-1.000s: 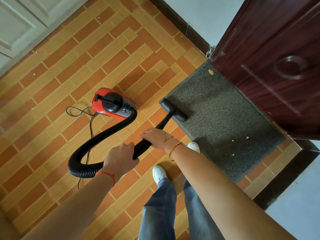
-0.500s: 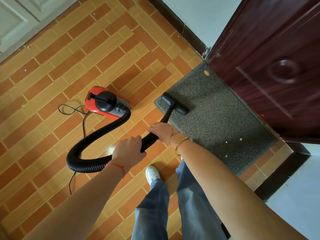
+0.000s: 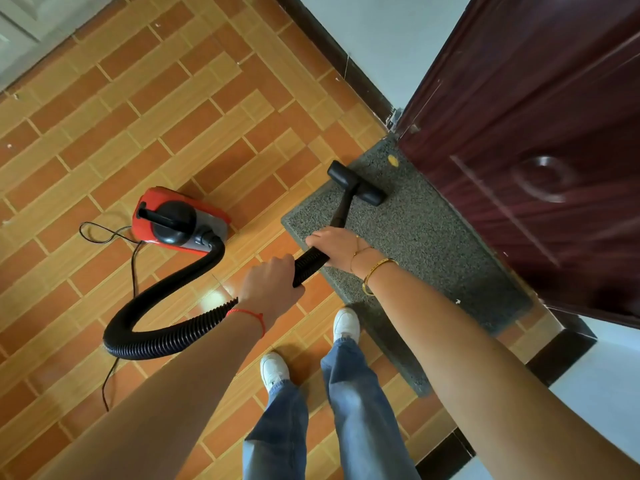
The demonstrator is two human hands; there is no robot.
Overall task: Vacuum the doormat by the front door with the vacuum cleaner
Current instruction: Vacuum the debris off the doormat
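Left hand (image 3: 268, 284) wrapped around black hose (image 3: 162, 336), fingers closed on it. Right hand (image 3: 334, 244) gripping wand (image 3: 341, 211) just ahead, fingers closed. Nozzle (image 3: 356, 183) flat on grey doormat (image 3: 426, 244), near far end, beside dark red door (image 3: 540, 133). Red vacuum cleaner (image 3: 180, 225) on tiled floor (image 3: 138, 116), left of mat. Yellow scrap (image 3: 392, 160) beyond nozzle.

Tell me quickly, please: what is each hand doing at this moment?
Left hand: closed around the black ribbed hose.
Right hand: closed around the wand where it joins the hose.
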